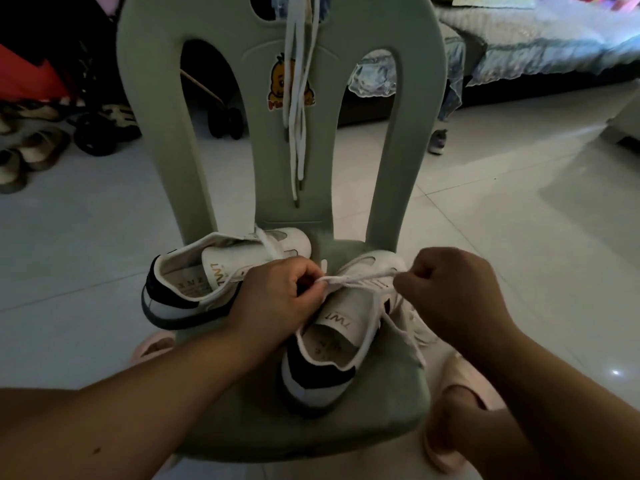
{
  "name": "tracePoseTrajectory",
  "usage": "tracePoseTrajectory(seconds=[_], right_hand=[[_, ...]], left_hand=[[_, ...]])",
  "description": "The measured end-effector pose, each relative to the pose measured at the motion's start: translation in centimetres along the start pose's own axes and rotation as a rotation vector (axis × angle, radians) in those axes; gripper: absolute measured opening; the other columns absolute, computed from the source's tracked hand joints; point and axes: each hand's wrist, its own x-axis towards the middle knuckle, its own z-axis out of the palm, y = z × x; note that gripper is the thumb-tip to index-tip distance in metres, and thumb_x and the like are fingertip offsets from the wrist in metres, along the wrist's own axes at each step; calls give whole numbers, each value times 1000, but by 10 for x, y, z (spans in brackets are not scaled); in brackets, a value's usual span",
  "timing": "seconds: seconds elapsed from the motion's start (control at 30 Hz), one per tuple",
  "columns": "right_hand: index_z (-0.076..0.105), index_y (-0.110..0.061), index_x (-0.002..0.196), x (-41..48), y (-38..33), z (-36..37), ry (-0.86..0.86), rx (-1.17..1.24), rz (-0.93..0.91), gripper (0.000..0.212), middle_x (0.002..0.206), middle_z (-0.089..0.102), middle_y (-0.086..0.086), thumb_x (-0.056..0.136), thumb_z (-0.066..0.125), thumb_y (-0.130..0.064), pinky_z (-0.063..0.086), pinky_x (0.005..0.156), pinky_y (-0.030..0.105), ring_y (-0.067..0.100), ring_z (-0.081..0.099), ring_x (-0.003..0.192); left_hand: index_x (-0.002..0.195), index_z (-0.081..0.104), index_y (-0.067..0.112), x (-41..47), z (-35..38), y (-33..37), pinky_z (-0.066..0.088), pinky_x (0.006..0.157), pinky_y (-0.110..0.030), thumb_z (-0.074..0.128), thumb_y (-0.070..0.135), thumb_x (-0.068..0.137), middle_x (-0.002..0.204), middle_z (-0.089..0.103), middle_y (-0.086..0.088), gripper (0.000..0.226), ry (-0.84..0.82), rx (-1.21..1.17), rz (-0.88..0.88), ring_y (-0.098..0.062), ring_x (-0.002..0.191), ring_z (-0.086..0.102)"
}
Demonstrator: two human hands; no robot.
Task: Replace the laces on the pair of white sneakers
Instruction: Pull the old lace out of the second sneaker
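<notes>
White flat lace (360, 279), pinched taut by left hand (277, 294) and right hand (450, 289), crosses sneaker (311, 384).

Place: this is looking like somebody's home, bedroom-ish corner tbh
Bed: a bed (540, 39) with a frilly pale-blue cover is sitting at the far right
Floor: glossy white tiles (502, 237) are running everywhere
Shoes: a heap of worn shoes (31, 150) is lying at far left
Chair: a pale green plastic chair (149, 98) is wearing a cartoon duck sticker (282, 81)
Wheels: small black wheels (227, 123), stroller maybe, are peeking through behind it
Slippers: a pink slipper (154, 344) is poking out beside the seat
</notes>
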Motion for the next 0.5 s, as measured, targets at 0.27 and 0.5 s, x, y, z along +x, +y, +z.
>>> tracePoseTrajectory(seconds=[0.27,0.5], right_hand=[[58,-35,122,-8,-22,21,-183,-147,-298,36,114,59,-15,89,54,-50,42,91,28,9,50,103],[63,-29,115,-1,-26,21,-186,-325,-412,29,111,65,-6,96,43,-38,38,91,30,16,51,102]], left_hand=[[79,61,35,-3,4,12,40,58,-6,64,39,84,67,57,20,8,-5,-36,13,8,73,56],[78,59,37,-11,3,8,43,62,-7,65,36,85,68,60,17,9,-47,-39,12,8,78,56]])
